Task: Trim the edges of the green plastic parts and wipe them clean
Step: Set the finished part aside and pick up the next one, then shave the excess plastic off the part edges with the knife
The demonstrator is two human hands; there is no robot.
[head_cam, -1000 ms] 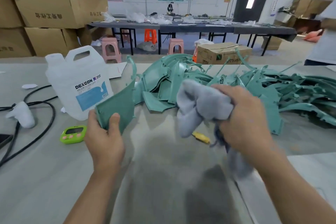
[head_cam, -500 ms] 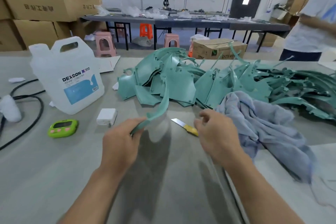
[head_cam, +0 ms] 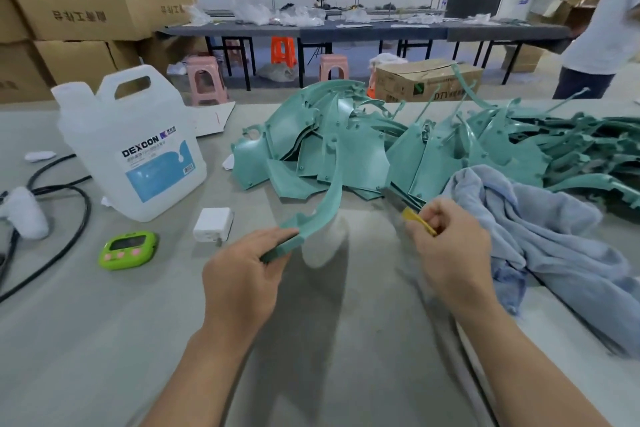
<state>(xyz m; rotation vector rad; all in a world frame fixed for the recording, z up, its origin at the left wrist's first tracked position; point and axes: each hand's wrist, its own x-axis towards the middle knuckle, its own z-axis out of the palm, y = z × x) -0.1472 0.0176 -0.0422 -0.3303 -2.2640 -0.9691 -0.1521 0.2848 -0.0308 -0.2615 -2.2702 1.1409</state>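
Note:
My left hand grips the lower end of a curved green plastic part, which stands edge-on and arcs up toward the pile. My right hand pinches a small knife with a yellow handle; its grey blade points up and left toward the pile. A large heap of green plastic parts lies across the table behind both hands. The blue-grey cloth lies crumpled on the table to the right of my right hand.
A white DEXCON jug stands at the left. A white charger block, a green timer and black cables lie near it. A person in a white shirt stands far right beyond the table.
My right hand dropped the cloth on the table and picked up the yellow-handled knife. My left hand turned the green part edge-on and lowered it.

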